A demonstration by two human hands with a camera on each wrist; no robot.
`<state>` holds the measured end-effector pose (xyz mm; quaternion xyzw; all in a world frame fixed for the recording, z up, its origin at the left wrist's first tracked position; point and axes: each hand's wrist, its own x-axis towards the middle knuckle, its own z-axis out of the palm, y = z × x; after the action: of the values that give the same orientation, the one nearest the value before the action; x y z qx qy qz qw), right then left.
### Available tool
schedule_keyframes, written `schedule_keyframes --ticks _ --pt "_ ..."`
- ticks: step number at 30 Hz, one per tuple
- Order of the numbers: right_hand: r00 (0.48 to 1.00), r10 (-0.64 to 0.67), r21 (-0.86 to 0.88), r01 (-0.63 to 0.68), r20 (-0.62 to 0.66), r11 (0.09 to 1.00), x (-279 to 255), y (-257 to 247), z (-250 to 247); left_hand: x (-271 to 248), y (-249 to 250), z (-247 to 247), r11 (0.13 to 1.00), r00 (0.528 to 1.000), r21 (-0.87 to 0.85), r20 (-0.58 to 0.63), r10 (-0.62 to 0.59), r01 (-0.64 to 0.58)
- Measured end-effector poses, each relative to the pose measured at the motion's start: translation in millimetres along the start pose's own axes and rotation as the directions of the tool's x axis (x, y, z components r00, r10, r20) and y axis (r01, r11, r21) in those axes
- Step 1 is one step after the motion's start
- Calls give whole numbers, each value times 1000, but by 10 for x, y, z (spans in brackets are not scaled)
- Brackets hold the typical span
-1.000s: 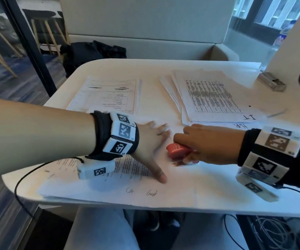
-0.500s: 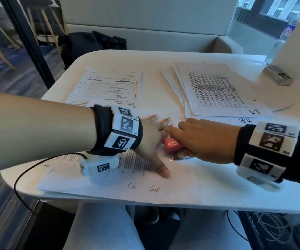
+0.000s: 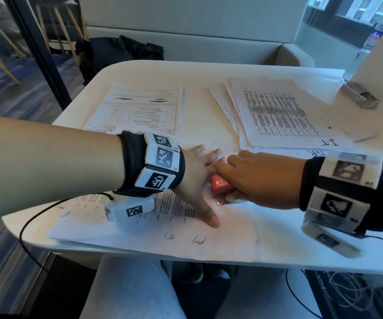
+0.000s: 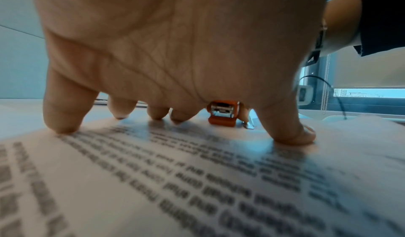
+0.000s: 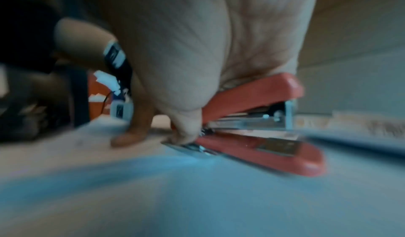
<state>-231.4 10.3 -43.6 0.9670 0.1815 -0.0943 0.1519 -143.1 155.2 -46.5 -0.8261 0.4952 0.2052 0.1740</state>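
Note:
A small red stapler (image 3: 220,185) (image 5: 260,126) (image 4: 223,112) sits on printed sheets (image 3: 163,217) (image 4: 197,180) at the near edge of the white table (image 3: 163,70). My right hand (image 3: 255,178) (image 5: 197,67) grips the stapler from above, thumb at its rear; its mouth stands slightly apart over the paper edge. My left hand (image 3: 199,180) (image 4: 175,50) lies spread with fingertips pressing the sheets flat, thumb (image 3: 209,217) stretched toward me, just left of the stapler.
A form sheet (image 3: 140,109) lies at the back left and a fanned paper stack (image 3: 278,113) at the back right. A small metal box (image 3: 358,95) stands at the far right. A black bag (image 3: 117,54) rests on the bench beyond.
My right hand has slid the stapler leftward until its knuckles meet my left fingers. The left hand stays pressed on the sheets.

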Motion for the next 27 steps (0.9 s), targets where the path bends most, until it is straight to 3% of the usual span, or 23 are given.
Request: schedule_keyframes --ticks 3,5,8,10,14,16,20,21,23,25,27 --pt "971 -144 -201 104 -193 974 7 32 54 -25 15 -13 1000 1000 -3 13 15 -15" --pt "968 -160 -170 128 -195 977 23 -2 48 -37 31 -20 999 999 -14 12 31 -31" --pt "991 -97 -64 91 -89 994 31 -31 36 -31 20 -14 1000 1000 -25 7 1 0" --pt "986 -117 -32 114 -117 993 35 -38 17 -62 48 -46 1000 1000 -8 6 16 -16" --pt "928 -277 -97 261 -249 961 47 -5 -57 -85 64 -81 999 999 11 13 44 -44" --pt "897 -344 -46 345 -279 937 22 -6 -101 -41 21 -42 998 998 -9 13 61 -61" --pt "856 -463 -90 455 -231 886 -28 -52 -129 15 57 -32 978 984 102 22 179 -180" --pt "865 -454 -92 444 -215 891 -36 -56 -135 14 58 -38 980 985 99 19 170 -171" --pt "926 -336 61 351 -174 934 -43 -92 -170 31 25 -18 992 994 52 23 110 -112" --pt "990 -125 289 138 -66 947 -22 -134 -170 48 -11 11 999 998 -35 44 41 -39" --pt "995 34 417 -72 97 906 23 -165 -169 62 -10 27 999 998 -42 63 16 -13"
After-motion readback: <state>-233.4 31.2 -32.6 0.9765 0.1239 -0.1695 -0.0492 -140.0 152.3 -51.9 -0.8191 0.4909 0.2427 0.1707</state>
